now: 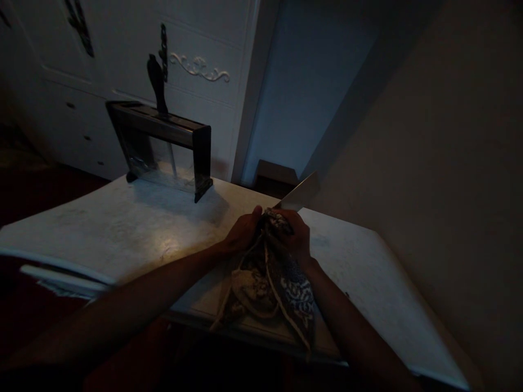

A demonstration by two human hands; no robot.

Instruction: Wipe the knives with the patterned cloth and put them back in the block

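Note:
A patterned brown and white cloth [292, 291] is bunched up between my two hands and hangs down over the table's near edge. My left hand [244, 230] is closed on its left side, thumb pointing up. From the other side my right hand [298, 234] wraps around the bunched top. A broad knife [300, 190] shows only its pale blade, which sticks out beyond my hands to the upper right. Its handle is hidden by the cloth and my fingers, so I cannot tell which hand bears it.
On the white table [134, 218], at the back left, stands a dark knife block [202, 158] with clear sides. One black handle [156, 81] rises from it. Behind are white cabinet doors [212, 32], a brown box-like object [277, 173] and, to the right, a wall [429, 136].

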